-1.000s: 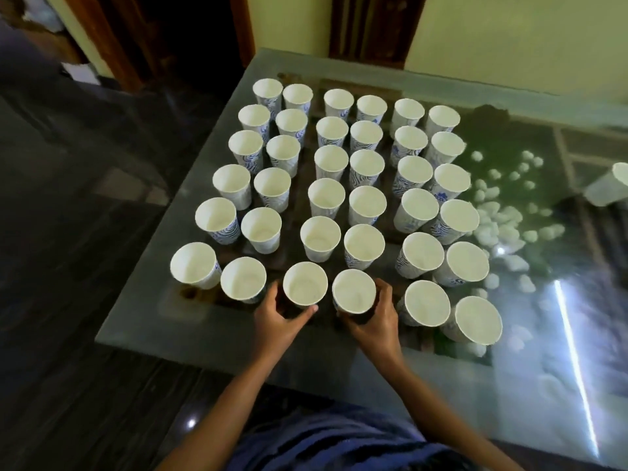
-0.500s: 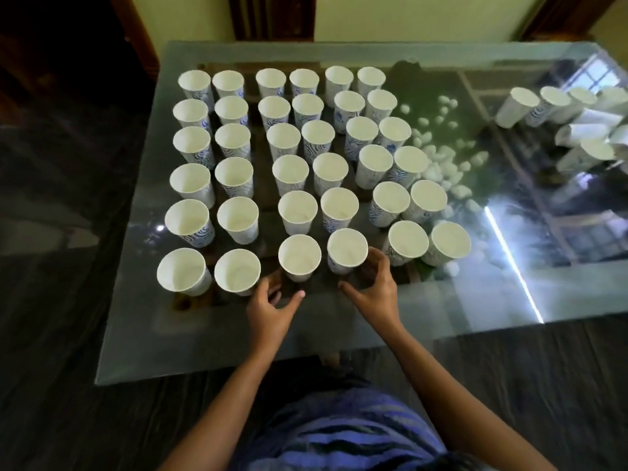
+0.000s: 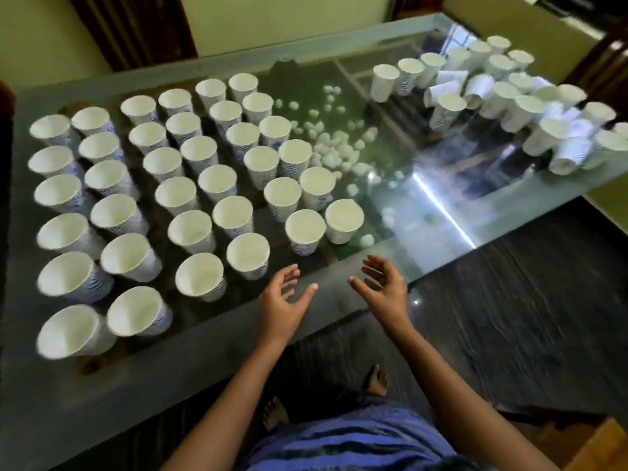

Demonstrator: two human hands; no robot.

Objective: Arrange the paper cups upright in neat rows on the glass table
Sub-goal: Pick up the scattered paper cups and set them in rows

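Several white paper cups with blue print stand upright in rows (image 3: 190,195) on the left half of the glass table (image 3: 339,297). A second, looser cluster of cups (image 3: 503,96) sits at the far right, some upright, some lying on their sides. My left hand (image 3: 282,304) hovers over the near table edge, fingers spread, holding nothing, just right of the nearest upright cup (image 3: 248,254). My right hand (image 3: 385,290) is beside it, also with fingers apart and nothing in it.
Small white balls (image 3: 326,147) show through the glass on a green surface below. A bright light reflection (image 3: 441,212) crosses the glass. Dark wooden floor (image 3: 509,317) lies to the right of the table; my bare feet (image 3: 275,413) stand at the near edge.
Both hands have drawn back from the front-row cups and let go. The view has swung right, bringing the far-right cluster of cups into sight.
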